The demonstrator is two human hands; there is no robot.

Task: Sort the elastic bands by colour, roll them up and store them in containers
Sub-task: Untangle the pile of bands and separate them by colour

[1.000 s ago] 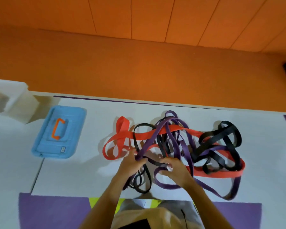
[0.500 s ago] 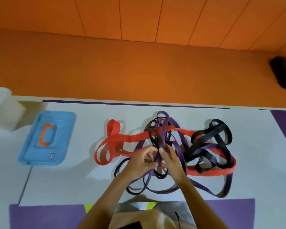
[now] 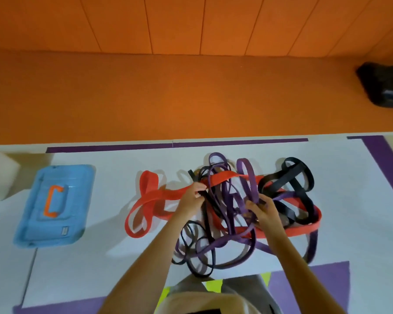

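Both hands have drawn apart since half a second ago and are now working opposite sides of the elastic bands [image 3: 218, 242], which are lying tangled on the white table [image 3: 100, 257], to the right of the blue container [image 3: 77, 189]. The left hand [image 3: 191, 198] is curling its fingers round strands where the red band [image 3: 150, 196] is passing; which strand cannot be told. The right hand [image 3: 264, 211] is gripping the wide purple band [image 3: 250, 182].

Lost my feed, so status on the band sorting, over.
Left hand grips into the tangle; right hand pinches a purple band. Red, purple, black bands all knotted, none rolled. Blue container closed, off to the left.
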